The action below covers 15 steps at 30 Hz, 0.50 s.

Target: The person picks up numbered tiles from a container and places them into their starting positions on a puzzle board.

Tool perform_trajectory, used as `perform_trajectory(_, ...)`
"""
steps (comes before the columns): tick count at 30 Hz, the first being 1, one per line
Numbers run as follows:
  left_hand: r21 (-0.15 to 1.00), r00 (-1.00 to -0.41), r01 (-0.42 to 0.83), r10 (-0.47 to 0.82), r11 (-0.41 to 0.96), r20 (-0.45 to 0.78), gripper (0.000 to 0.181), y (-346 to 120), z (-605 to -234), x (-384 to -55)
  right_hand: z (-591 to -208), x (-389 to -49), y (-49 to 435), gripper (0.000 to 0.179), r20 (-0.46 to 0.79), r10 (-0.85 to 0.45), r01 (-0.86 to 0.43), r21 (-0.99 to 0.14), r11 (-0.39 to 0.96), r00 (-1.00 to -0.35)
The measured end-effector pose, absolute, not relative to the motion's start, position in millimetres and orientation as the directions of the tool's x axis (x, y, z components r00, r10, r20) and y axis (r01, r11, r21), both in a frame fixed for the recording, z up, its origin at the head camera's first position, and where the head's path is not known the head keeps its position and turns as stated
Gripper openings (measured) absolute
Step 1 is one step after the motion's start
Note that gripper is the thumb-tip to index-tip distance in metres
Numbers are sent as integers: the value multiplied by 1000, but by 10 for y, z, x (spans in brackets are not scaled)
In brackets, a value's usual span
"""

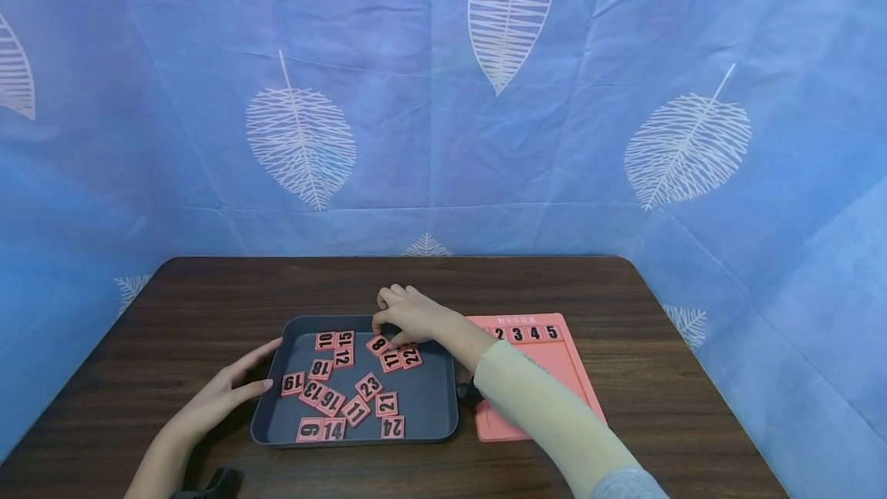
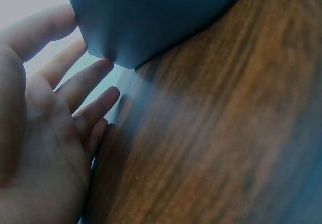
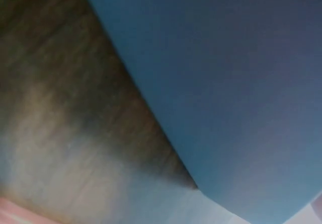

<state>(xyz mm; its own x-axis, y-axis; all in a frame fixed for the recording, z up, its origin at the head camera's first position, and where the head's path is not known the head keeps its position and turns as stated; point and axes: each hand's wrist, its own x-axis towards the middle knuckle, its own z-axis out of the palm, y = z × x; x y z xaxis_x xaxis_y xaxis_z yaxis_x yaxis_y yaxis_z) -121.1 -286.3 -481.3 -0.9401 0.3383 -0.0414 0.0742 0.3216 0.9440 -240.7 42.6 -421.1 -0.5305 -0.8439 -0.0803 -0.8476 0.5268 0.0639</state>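
Observation:
A dark grey tray (image 1: 428,399) holds pink number tiles lying at various angles. My right hand (image 1: 410,316) reaches over its far edge, thumb and a finger at two sides of the number 8 tile (image 1: 377,345). Beside that tile lie the 17 tile (image 1: 391,361) and the 22 tile (image 1: 411,357). Along the tray's left rim, my left hand (image 1: 220,393) rests with thumb and fingers extended. Its fingertips meet the tray's outer wall (image 2: 151,22) in the left wrist view. The right wrist view shows the tray's side (image 3: 216,93) but none of my right fingers.
Right of the tray lies a pink board (image 1: 537,376), partly behind my right forearm, with tiles 2 to 5 in its top row. Both rest on a dark wooden table (image 1: 658,376). A blue cloth with leaf prints (image 1: 430,137) hangs behind.

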Motion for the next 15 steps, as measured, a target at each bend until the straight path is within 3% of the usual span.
perform_trajectory(7,947,-939,77,341,313,-36,62,-2859,-4818,-1215,-4194,-2382,509,26,-50,-827,-828,37,559,-560)
perform_trajectory(15,948,-938,73,344,310,-41,62,-2876,-4832,-1214,-4071,-2331,698,29,79,-778,-781,-31,623,-624)
